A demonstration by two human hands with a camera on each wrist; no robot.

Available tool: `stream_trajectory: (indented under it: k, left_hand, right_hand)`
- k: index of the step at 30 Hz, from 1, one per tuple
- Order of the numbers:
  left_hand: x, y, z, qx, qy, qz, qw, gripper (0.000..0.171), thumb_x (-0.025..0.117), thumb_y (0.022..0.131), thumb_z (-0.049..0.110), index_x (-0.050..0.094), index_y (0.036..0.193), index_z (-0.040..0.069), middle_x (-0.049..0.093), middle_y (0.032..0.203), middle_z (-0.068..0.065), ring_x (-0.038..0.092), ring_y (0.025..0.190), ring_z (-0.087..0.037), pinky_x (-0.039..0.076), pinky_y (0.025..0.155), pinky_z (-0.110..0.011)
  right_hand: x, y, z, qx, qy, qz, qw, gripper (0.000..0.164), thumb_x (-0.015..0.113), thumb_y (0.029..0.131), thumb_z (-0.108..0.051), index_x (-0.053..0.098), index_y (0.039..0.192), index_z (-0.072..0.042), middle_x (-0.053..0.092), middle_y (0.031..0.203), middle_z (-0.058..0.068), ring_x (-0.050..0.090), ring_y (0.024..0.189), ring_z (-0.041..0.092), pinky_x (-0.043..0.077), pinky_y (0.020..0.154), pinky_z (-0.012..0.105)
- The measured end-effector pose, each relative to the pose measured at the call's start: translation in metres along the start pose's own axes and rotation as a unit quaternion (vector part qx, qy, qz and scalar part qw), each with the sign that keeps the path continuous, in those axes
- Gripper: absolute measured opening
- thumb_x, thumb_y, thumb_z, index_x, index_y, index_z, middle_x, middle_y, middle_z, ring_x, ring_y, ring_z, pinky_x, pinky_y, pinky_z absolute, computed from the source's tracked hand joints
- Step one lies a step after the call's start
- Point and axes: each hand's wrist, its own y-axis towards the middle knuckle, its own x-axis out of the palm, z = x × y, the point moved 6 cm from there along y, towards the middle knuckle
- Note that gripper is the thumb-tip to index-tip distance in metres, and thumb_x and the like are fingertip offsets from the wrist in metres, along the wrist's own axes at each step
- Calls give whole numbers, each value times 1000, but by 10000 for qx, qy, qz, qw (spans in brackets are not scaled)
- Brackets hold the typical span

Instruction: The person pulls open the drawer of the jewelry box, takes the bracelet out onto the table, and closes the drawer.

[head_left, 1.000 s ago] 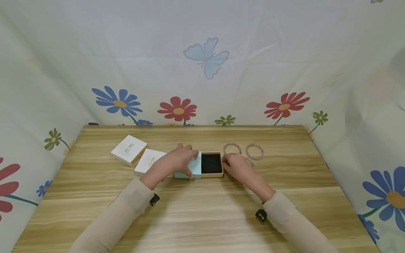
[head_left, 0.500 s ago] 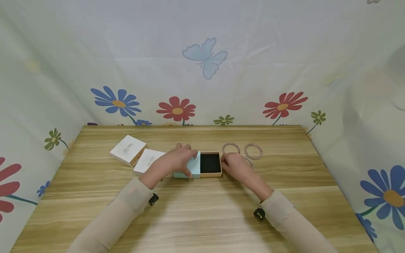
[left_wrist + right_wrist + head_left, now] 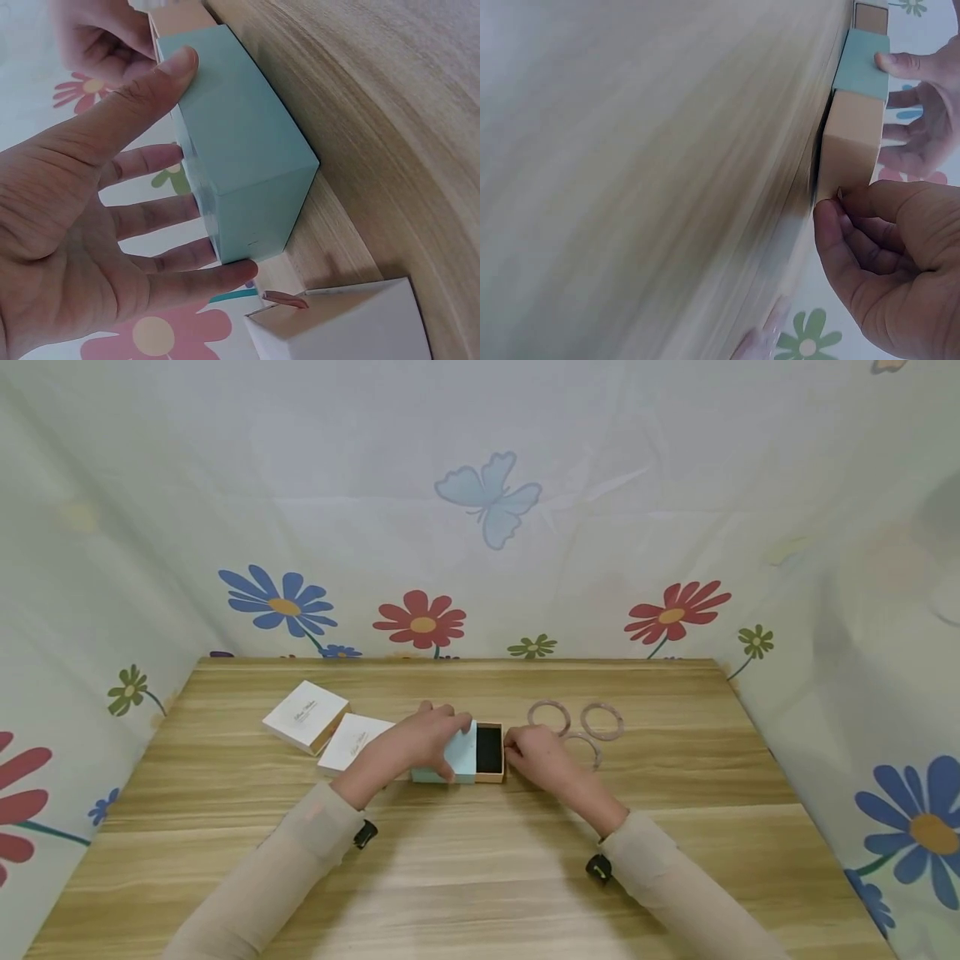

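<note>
A light blue slide-out gift box [image 3: 462,758] lies on the wooden table, its sleeve gripped by my left hand [image 3: 420,739]. In the left wrist view the thumb [image 3: 146,94] presses one side of the sleeve [image 3: 247,120] while the fingers spread along the other. Part of the tan drawer [image 3: 489,752], lined with a black pad, sticks out to the right. At the drawer's end my right hand [image 3: 546,756] pinches a small pull tab [image 3: 840,193] between thumb and index finger. Close beyond that hand lie three pale purple bangles [image 3: 602,705].
Left of the blue box are two white boxes [image 3: 306,714] with gold lettering, the nearer one [image 3: 352,743] partly behind the left forearm. A floral curtain [image 3: 337,510] hangs around the back and sides of the table [image 3: 480,877].
My right hand has moved left, and the drawer has slid further into the blue sleeve, so less black padding shows. More of the nearest bangle is visible. The left hand stays in place.
</note>
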Motion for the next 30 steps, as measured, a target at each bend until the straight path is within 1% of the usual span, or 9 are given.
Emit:
stream_trajectory:
  k: [4, 6, 11, 14, 20, 25, 30]
  left_hand:
    - [0, 0, 1, 61, 45, 17, 10000, 74, 96, 69, 37, 58, 128, 13, 59, 123, -12, 48, 105, -33, 50, 87, -43]
    - [1, 0, 1, 73, 77, 16, 9999, 73, 95, 70, 37, 58, 128, 14, 59, 123, -12, 48, 105, -33, 50, 87, -43]
    - [-1, -1, 1, 96, 64, 9, 9999, 73, 95, 70, 37, 58, 128, 14, 59, 123, -11, 48, 106, -34, 50, 87, -43]
    - [-1, -1, 1, 89, 45, -12, 9999, 72, 95, 70, 36, 58, 127, 14, 59, 123, -11, 48, 106, -34, 50, 86, -43]
    - [-1, -1, 0, 46, 0, -32, 10000, 72, 95, 70, 37, 58, 127, 15, 58, 124, -11, 47, 106, -33, 50, 86, -42]
    - [0, -1, 1, 35, -51, -54, 10000, 72, 95, 70, 37, 58, 127, 15, 58, 124, -10, 48, 107, -33, 50, 86, -42]
    - [-1, -2, 0, 51, -50, -27, 10000, 72, 96, 70, 36, 57, 127, 14, 58, 122, -11, 47, 106, -34, 50, 86, -42]
  right_hand:
    - [4, 4, -7, -11, 87, -80, 9999, 10, 66, 94, -3, 73, 88, -5, 70, 79, 3, 59, 69, 11, 51, 65, 28]
    - [5, 6, -9, 54, 176, -165, 9997, 10, 65, 95, -3, 73, 89, -5, 70, 81, 3, 58, 70, 10, 51, 66, 28]
    - [5, 9, -13, 105, 347, -182, 9992, 9, 66, 95, -3, 74, 91, -4, 72, 83, 5, 61, 72, 11, 53, 68, 29]
    - [8, 10, -13, 88, 304, -182, 9993, 9, 66, 95, -3, 74, 91, -4, 72, 84, 5, 62, 73, 11, 54, 68, 29]
    - [13, 12, -12, 146, 205, -225, 9994, 10, 66, 96, -5, 75, 92, -6, 73, 84, 4, 61, 72, 10, 54, 68, 28]
    - [15, 14, -16, 26, 138, -179, 9997, 9, 67, 95, -5, 74, 90, -7, 72, 82, 3, 60, 70, 9, 52, 66, 26]
    - [19, 18, -19, 67, 200, -306, 9993, 10, 66, 97, -8, 74, 91, -8, 70, 81, 0, 57, 69, 8, 49, 64, 25]
